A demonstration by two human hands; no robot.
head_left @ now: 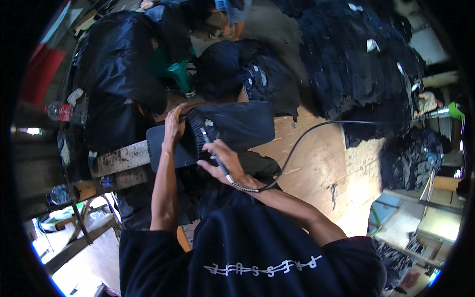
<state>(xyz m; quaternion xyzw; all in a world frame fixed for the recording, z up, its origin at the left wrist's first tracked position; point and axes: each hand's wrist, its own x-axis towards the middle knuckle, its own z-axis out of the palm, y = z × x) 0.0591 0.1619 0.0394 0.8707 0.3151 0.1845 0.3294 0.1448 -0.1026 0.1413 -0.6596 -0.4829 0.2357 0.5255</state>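
Note:
A dark garment (242, 123) with a gathered, elastic-looking edge lies across a flat black board (157, 148) with rounded corners. The garment appears pulled over that board. My left hand (174, 126) is at the gathered edge, its fingers closed on the cloth by the far side. In my right hand (228, 161) is a slim pen-shaped metal tool (215, 155) with a spring sleeve at its rear, from which a black cable trails. Its tip points away from me, close to a small light mark (209, 123) on the cloth. Whether the tip touches the garment I cannot tell.
The black cable (316, 126) arcs off to the right above a wooden board (302, 158). Small scissors (334, 195) lie there. Large piles of dark clothes stand at left (116, 64) and right (351, 59). Behind the garment is a green stool (178, 74); farther off, a person's legs (232, 22).

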